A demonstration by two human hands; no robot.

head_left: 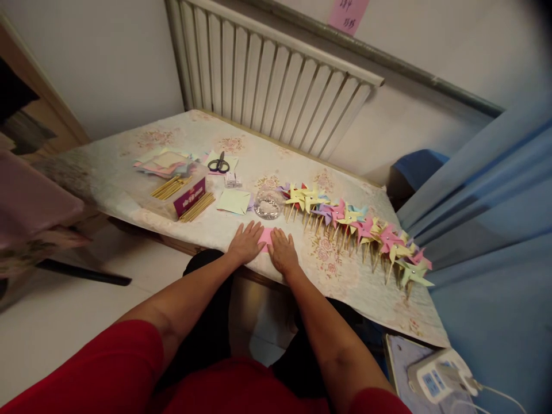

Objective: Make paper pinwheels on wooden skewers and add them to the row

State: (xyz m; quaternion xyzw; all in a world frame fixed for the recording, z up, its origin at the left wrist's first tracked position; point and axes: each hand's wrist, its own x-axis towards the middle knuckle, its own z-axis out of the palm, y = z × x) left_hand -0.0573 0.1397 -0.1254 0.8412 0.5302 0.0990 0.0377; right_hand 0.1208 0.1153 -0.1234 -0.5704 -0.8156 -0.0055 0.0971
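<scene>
Left hand (pixel 245 242) and right hand (pixel 283 251) lying flat, unclenched, we are touching pink paper (pixel 266 238) on the flowered tablecloth (pixel 194 135).

On the pink rectangular paper sheet (pixel 348 14) on the wall, you can make out dark handwriting: "284" seems to stand above a blurred row of figures. White characters on the purple rectangular label (pixel 190 197) of your clear plastic box (pixel 166 206) are too blurred for you to read.
</scene>
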